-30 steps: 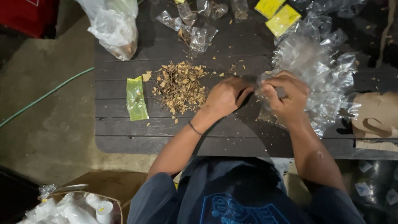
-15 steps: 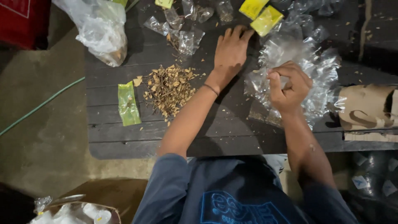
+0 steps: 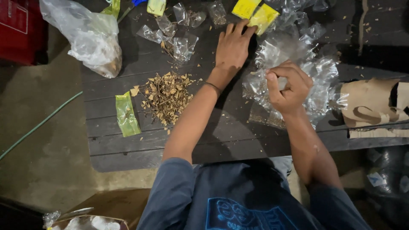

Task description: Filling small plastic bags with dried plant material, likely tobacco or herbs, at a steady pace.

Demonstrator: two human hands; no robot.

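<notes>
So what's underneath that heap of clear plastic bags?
The dark slatted table shows around the clear plastic bags. The right hand rests closed on top; anything under the heap is covered.

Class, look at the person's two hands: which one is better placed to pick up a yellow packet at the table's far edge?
Likely the left hand: its fingertips already reach the yellow packets, while the right hand is closed on a clear bag.

Yellow packets [image 3: 255,15], green packet [image 3: 127,114], tan flakes [image 3: 167,96].
</notes>
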